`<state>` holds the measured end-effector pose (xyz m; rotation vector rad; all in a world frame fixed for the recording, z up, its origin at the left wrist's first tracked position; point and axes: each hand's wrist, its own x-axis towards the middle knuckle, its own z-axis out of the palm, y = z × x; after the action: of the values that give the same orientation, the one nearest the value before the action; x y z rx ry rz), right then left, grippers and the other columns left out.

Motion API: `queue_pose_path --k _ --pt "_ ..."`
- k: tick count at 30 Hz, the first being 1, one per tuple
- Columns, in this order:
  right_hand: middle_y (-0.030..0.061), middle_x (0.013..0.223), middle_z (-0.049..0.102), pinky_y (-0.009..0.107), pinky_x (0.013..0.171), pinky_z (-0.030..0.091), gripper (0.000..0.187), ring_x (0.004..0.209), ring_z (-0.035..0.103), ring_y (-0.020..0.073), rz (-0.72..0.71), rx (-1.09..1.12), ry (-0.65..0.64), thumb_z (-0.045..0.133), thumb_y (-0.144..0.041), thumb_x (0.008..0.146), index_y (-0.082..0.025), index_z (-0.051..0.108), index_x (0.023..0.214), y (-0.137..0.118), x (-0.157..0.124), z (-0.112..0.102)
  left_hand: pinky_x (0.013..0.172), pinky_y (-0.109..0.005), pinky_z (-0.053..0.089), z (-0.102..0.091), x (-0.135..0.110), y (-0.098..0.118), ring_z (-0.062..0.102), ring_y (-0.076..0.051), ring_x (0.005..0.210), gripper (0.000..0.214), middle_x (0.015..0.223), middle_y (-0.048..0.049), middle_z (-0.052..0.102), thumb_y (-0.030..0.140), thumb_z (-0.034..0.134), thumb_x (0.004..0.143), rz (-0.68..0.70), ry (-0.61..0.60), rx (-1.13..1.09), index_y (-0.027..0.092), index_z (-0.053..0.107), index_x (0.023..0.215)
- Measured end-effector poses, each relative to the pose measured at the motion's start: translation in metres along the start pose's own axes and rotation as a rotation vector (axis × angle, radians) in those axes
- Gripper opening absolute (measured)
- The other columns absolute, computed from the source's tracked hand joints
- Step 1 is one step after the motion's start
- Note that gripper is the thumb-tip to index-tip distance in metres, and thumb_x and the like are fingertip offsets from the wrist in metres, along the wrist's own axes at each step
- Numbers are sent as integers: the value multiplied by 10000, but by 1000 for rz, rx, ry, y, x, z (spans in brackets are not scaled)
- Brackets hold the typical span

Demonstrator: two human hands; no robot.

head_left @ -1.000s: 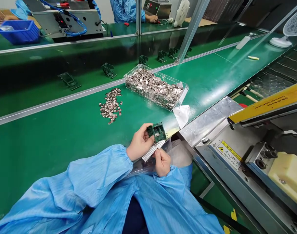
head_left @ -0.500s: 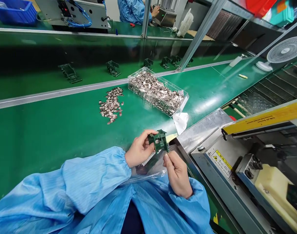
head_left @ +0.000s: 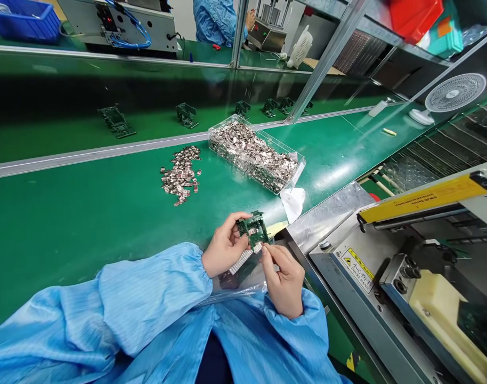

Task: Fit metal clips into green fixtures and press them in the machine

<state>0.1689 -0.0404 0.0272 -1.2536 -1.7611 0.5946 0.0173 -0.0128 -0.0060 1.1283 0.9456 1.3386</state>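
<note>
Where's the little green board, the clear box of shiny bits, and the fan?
Green board [head_left: 253,230], head view, middle of its face.
Clear box [head_left: 297,172], head view, near end wall.
Fan [head_left: 454,93], head view, centre of its round grille.

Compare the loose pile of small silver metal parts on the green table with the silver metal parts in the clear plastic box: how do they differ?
The loose pile of small silver metal parts lies bare on the green table; the parts in the clear plastic box are walled in. The pile is small and scattered thin; the box holds far more, heaped deep. The pile sits left of the box. Both look like the same shiny pieces, untouched by either hand.
</note>
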Motion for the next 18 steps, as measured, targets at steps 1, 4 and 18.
queue_pose_path --k 1,4,18 --pt "53 890 669 302 697 504 179 770 638 185 -5 13 35 568 -175 929 -225 737 966 1 0 -2 610 -240 554 0 0 1 579 -116 623 378 771 7 563 333 593 894 1 1 6 203 486 1233" --pt "55 933 635 322 688 514 156 775 624 190 -30 62 153 630 -165 889 -246 739 966 5 1 -2 562 -207 509 0 -1 5 567 -105 583 347 720 23 550 300 599 893 31 -8 89 196 507 1211" --pt "91 1099 581 370 840 503 115 1030 590 244 16 70 140 672 -299 870 -214 681 791 3 19 15 552 -194 480 -1 -6 15 663 -115 698 332 1093 -75 665 124 497 901 202 -135 324 209 463 1220"
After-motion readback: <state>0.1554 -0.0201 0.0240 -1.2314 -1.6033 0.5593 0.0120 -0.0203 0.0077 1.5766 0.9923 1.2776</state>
